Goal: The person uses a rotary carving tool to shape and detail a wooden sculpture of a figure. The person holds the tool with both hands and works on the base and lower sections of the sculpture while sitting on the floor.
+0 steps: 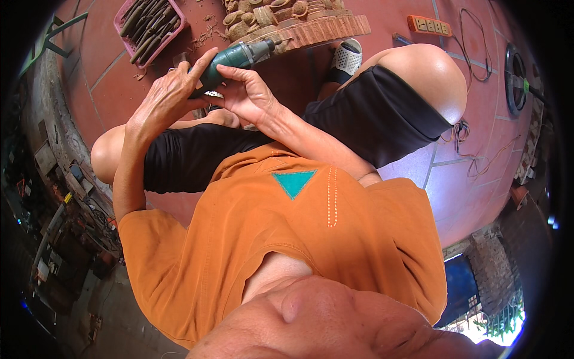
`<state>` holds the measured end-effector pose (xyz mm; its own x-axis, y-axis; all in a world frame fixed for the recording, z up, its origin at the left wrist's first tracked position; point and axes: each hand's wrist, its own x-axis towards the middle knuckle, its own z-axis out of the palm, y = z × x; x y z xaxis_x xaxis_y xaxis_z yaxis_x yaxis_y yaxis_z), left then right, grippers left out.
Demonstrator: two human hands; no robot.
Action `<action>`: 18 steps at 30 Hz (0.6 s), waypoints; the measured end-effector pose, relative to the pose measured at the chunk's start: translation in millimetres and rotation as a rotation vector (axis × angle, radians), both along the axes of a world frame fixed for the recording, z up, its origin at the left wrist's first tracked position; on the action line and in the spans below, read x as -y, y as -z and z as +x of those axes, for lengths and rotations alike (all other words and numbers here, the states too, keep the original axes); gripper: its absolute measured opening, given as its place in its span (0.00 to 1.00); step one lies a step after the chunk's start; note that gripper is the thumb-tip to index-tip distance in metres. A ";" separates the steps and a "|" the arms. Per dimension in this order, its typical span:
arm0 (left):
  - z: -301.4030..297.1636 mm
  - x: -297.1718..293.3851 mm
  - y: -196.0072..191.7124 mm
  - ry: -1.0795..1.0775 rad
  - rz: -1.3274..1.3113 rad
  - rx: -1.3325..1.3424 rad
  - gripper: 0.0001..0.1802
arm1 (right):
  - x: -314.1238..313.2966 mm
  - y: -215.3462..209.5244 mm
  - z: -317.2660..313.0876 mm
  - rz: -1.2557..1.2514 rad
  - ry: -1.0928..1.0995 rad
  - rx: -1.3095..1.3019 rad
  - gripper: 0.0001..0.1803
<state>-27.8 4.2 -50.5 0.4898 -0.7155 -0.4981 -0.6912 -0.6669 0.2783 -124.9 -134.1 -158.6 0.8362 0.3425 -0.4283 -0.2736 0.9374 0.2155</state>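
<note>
Your left hand [164, 96] had its fingers bent about the rear of the green power tool [236, 58], one finger laid out nearly straight along the body. Your right hand [254, 100] was turned partly palm up, thumb set against the housing; whether its other fingers pressed on the underside, I couldn't tell. The tool lay between both hands, above your crossed legs, its metal nose and thin bit [282, 42] pointing up and right at the thick edge of the carved wooden piece [323, 30].

To do this well, I judge, you needed a firm rear grip, the right hand bracing near the nose without crowding the spinning end, light pressure, and your foot in its white-and-black sandal [347, 60] well out of line with the bit.

Several things were hard to make out. I couldn't tell whether the bit touched the wood or was turning. Your hands covered the tool's back end, and no cord could be traced from it to the orange power strip [429, 26]. The upper edge cut off the carving, and also the pink basket [182, 23] of dark, slender pieces. Shavings [206, 39] lay between the two.
</note>
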 end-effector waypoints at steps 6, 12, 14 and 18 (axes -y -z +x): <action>-0.5 -0.5 0.1 0.008 -0.006 0.017 0.55 | 0.5 0.1 1.3 -0.003 -0.006 0.000 0.16; 0.1 0.6 0.5 -0.006 0.007 0.016 0.55 | 0.6 1.6 2.6 -0.015 -0.021 0.003 0.16; 0.2 0.1 0.7 -0.007 0.002 0.019 0.55 | 0.8 1.1 3.3 -0.019 -0.025 0.007 0.16; 0.8 0.5 -0.5 -0.004 -0.010 0.013 0.55 | 0.8 1.6 4.1 -0.021 -0.016 0.012 0.16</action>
